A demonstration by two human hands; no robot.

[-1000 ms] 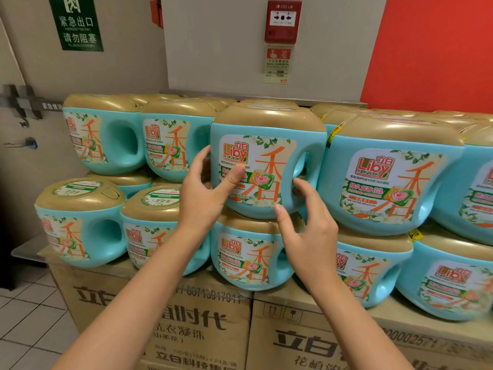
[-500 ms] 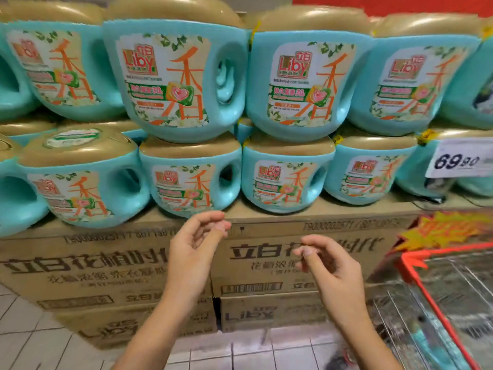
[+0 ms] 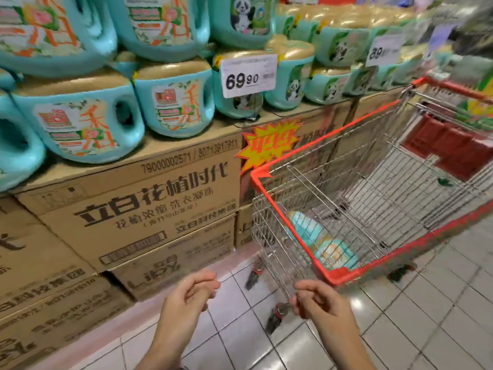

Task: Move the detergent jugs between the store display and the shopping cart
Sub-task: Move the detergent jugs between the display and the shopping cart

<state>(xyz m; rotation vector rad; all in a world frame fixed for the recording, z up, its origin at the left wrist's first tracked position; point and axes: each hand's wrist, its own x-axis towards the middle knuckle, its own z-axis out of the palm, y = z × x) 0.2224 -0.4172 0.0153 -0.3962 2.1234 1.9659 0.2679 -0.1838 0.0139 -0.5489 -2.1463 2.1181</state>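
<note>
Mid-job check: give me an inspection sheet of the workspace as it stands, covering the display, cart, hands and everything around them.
Surface: stacked brown cardboard cartons form the display base.
Job's things: teal detergent jugs with gold lids stand in tiers on the cartons; one teal jug, blurred, lies in the bottom of the red-rimmed wire shopping cart.
Clutter: white price card reading 69.90 among the jugs; yellow starburst sign on a carton, unreadable.
Hands: left hand and right hand loosely curled, holding nothing, low by the cart's near corner.
Cables: nothing seen.
Surroundings: pale tiled floor; panda-labelled teal jugs further along the display.
</note>
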